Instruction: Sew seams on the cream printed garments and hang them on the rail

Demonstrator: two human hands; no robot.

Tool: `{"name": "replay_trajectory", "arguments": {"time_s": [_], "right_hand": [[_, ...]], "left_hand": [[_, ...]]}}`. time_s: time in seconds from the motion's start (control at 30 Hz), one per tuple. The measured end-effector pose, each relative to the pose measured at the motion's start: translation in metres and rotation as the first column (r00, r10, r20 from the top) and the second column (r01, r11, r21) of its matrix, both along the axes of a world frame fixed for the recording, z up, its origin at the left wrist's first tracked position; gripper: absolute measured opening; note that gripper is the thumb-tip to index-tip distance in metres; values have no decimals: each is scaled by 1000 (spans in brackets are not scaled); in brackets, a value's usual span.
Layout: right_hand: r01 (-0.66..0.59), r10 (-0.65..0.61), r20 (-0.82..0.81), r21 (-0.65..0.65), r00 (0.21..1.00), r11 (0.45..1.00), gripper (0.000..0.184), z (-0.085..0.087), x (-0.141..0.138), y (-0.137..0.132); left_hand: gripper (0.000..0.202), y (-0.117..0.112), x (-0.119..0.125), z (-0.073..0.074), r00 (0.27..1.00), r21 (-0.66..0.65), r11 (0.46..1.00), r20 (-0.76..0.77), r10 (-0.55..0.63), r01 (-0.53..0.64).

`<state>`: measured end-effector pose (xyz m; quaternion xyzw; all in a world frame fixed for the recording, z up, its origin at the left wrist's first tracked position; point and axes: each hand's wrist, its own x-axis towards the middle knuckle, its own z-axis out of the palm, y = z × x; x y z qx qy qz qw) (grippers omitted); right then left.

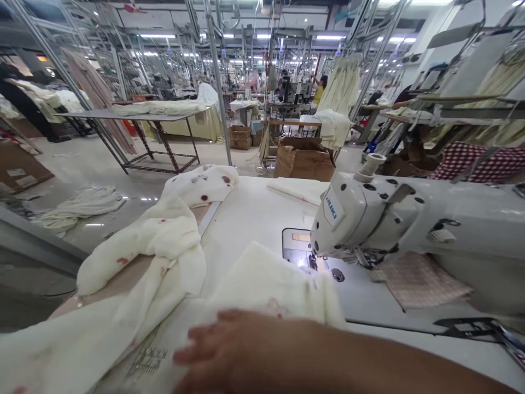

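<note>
My right hand [235, 350] reaches in from the right, palm down, with its fingers stretched to the left and a little apart. It is slightly blurred and appears to hold nothing. Just beyond it lies a cream cloth piece [262, 279] with a faint reddish print, its right side close to the needle area of a white sewing machine [348, 208]. Whether the hand touches this cloth I cannot tell. A long bunched cream fabric [172, 241] with reddish and dark spots trails along the table's left side. My left hand is out of view.
A folded cloth [299, 189] lies at the back of the white sewing table [241, 213]. Pink checked fabric [424, 279] sits under the machine arm. Beyond stand a cardboard box [303, 161] and a metal-legged table [164, 116]; cloth [84, 205] lies on the floor at left.
</note>
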<state>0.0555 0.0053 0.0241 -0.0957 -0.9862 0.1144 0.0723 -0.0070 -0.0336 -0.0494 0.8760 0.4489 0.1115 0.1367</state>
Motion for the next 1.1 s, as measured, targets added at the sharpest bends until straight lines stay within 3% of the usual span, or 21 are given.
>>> {"name": "replay_trajectory", "arguments": {"time_s": [0.07, 0.13, 0.2, 0.27, 0.33, 0.4, 0.43, 0.47, 0.57, 0.67, 0.73, 0.83, 0.93, 1.03, 1.1], "right_hand": [[196, -196, 49, 6, 979, 981, 45, -2, -1, 37], [380, -381, 35, 39, 924, 924, 38, 0, 9, 66], [475, -477, 19, 63, 879, 878, 41, 3, 26, 72], [518, -520, 13, 77, 854, 852, 43, 5, 48, 52], [513, -516, 6, 97, 857, 853, 39, 3, 77, 14], [441, -443, -30, 179, 896, 879, 30, -1, 110, -25], [476, -466, -103, 257, 879, 841, 29, -2, 125, -41], [520, -488, -180, 294, 854, 802, 27, -2, 139, -52], [573, -520, -263, 190, 812, 798, 15, 1, 153, -61], [556, -512, -259, 138, 819, 820, 15, -1, 138, -51], [563, -527, -240, 115, 815, 818, 17, -6, 128, -44], [562, -543, -204, 48, 815, 826, 26, -13, 124, -42], [517, -483, -284, 57, 828, 854, 39, -14, 129, -45], [512, -439, -352, 149, 827, 846, 27, -11, 131, -44], [568, -514, -266, 198, 815, 799, 23, -11, 129, -39]], "left_hand": [[36, -5, -5, 7, 1000, 13, 1000, 2, -13, 13], [44, -5, -22, 19, 1000, 43, 999, 12, -19, 18], [55, 3, -49, 35, 995, 71, 993, -24, -92, 94], [61, 18, -82, 50, 962, 58, 965, -112, -249, 257], [60, 33, -115, 65, 910, -1, 927, -191, -368, 375], [59, 40, -134, 78, 901, -32, 928, -232, -367, 371], [56, 40, -135, 84, 915, -26, 943, -235, -328, 332], [49, 38, -130, 89, 935, -14, 960, -222, -277, 281], [27, 34, -85, 98, 981, 30, 992, -154, -120, 126], [15, 44, -30, 98, 984, 19, 997, -163, -66, 70], [9, 56, -7, 95, 985, -38, 996, -149, -81, 76], [7, 72, -1, 95, 989, -133, 986, -95, -115, 102], [9, 85, -10, 102, 985, -286, 943, 4, -175, 168], [12, 93, -13, 111, 980, -438, 877, 89, -179, 200], [11, 92, -8, 113, 986, -380, 909, 59, -158, 169]]}}
